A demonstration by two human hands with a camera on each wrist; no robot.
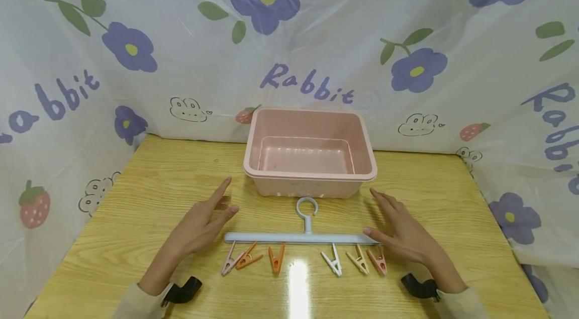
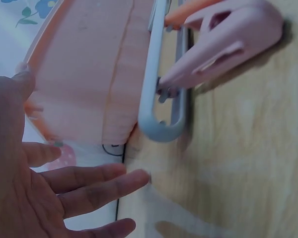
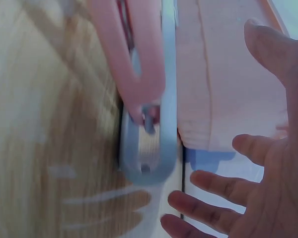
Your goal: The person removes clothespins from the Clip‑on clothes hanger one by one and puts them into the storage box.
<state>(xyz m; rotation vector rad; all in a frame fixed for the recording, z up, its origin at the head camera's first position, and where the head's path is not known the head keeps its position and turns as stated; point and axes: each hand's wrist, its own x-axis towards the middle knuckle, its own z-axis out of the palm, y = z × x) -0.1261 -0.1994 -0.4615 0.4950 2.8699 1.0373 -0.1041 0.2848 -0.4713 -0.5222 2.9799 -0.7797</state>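
Note:
A pale blue-grey clip hanger [image 1: 271,237] lies on the wooden table, its hook [image 1: 307,207] pointing toward the pink basin [image 1: 309,187]. Along its near side hang several clothespins: a pink one [image 1: 229,263], two orange ones [image 1: 277,260], a white one [image 1: 334,263], a pale yellow one [image 1: 360,262] and a salmon one [image 1: 379,263]. My left hand [image 1: 199,223] hovers off the hanger's left end, fingers spread and holding nothing. Over the right end is my right hand [image 1: 404,233], also spread and holding nothing; its thumb overlaps the bar in the head view.
The pink basin stands at the back of the table [image 1: 181,173], against a white curtain [image 1: 316,47] printed with flowers and rabbits. The same curtain encloses both sides. A black wrist device [image 1: 183,290] sits at the left cuff, another [image 1: 419,286] at the right.

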